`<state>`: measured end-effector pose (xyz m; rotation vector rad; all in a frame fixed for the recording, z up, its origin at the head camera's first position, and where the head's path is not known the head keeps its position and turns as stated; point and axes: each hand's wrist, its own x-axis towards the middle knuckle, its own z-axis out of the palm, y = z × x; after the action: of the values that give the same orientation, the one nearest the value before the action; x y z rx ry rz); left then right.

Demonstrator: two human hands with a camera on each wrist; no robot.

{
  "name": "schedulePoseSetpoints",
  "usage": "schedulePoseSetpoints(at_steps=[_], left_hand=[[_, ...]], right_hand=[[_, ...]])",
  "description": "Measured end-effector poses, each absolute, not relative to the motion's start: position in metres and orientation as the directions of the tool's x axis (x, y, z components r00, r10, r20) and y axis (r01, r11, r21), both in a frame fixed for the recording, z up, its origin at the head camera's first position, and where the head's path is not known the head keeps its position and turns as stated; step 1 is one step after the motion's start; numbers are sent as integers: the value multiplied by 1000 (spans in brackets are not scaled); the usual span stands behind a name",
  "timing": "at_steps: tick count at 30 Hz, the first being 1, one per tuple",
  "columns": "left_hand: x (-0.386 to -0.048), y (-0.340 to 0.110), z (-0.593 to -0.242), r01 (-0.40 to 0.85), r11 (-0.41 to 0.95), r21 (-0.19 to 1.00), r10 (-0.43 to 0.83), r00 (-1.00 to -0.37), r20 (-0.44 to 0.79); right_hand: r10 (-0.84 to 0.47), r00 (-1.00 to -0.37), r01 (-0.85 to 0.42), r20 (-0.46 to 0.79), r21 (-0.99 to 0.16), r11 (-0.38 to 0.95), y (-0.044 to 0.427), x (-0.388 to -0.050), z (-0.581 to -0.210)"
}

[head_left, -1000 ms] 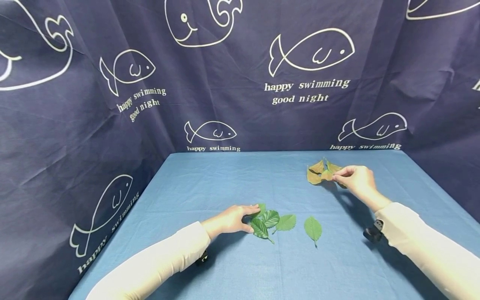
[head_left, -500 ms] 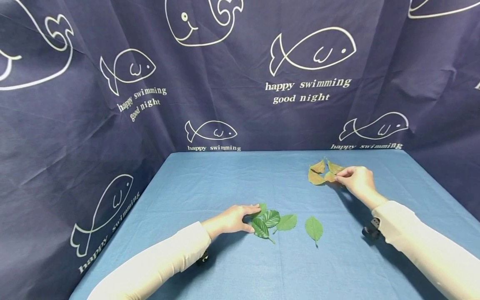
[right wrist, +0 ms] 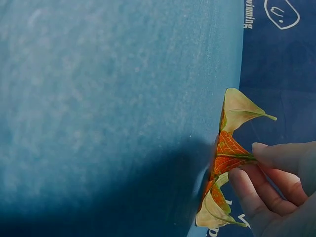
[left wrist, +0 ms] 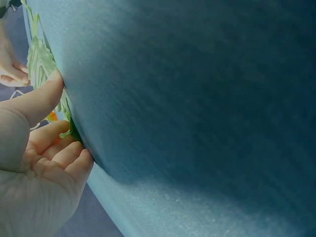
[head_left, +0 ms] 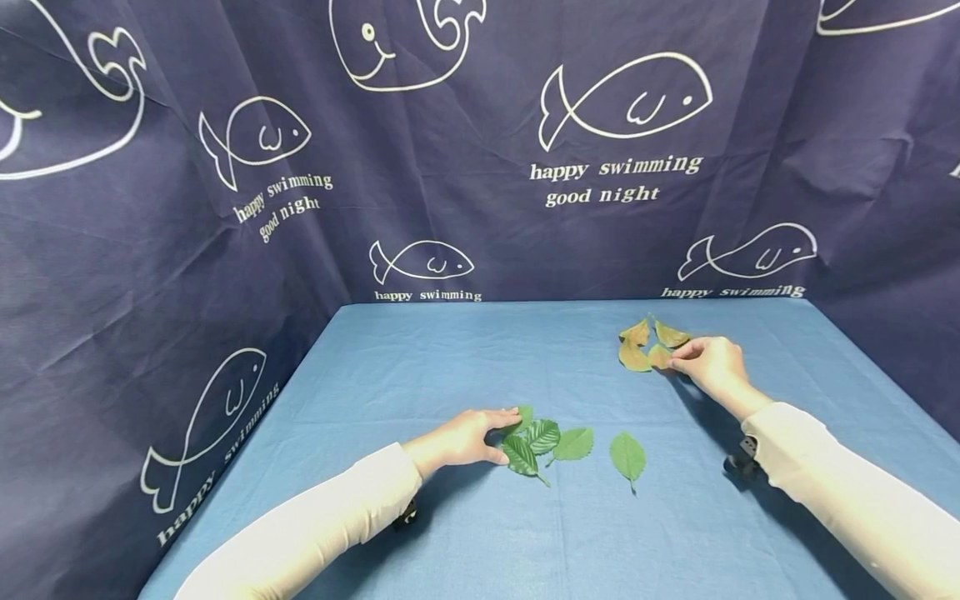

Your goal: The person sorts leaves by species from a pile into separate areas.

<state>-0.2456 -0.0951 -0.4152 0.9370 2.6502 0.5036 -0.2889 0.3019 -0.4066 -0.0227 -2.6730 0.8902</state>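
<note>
At the far right of the table, my right hand [head_left: 712, 362] pinches the stem end of a brownish-yellow leaf [head_left: 660, 357] between thumb and fingertips. Veined and orange in the right wrist view, this leaf [right wrist: 229, 153] stands tilted against the cloth. Other yellow-brown leaves [head_left: 635, 357] form a loose ring with it. Near the table's middle, my left hand [head_left: 465, 437] rests with fingers extended and thumb apart. Its fingertips touch a green leaf [head_left: 527, 416], partly hidden beneath them. The thumb touches the edge of a darker ribbed leaf [head_left: 519, 456].
Beside the left hand's group lie another dark leaf [head_left: 542, 436] and a lighter one [head_left: 573, 444]. A single green leaf [head_left: 627, 457] lies farther right. Blue cloth covers the table [head_left: 420, 358]; a navy curtain [head_left: 480, 167] with fish prints hangs behind.
My right hand has shifted slightly right and down with the pinched leaf, which now sits lower and apart from the leaf at its upper right. My left hand has stayed in place.
</note>
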Motion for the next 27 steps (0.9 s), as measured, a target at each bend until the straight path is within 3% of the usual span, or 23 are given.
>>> schedulePoseSetpoints(at_steps=[27], left_hand=[[-246,-95,-416,548,728,413,646,-750,-144]], right_hand=[[79,-955,-104,286,-572,814,303,-287,-402]])
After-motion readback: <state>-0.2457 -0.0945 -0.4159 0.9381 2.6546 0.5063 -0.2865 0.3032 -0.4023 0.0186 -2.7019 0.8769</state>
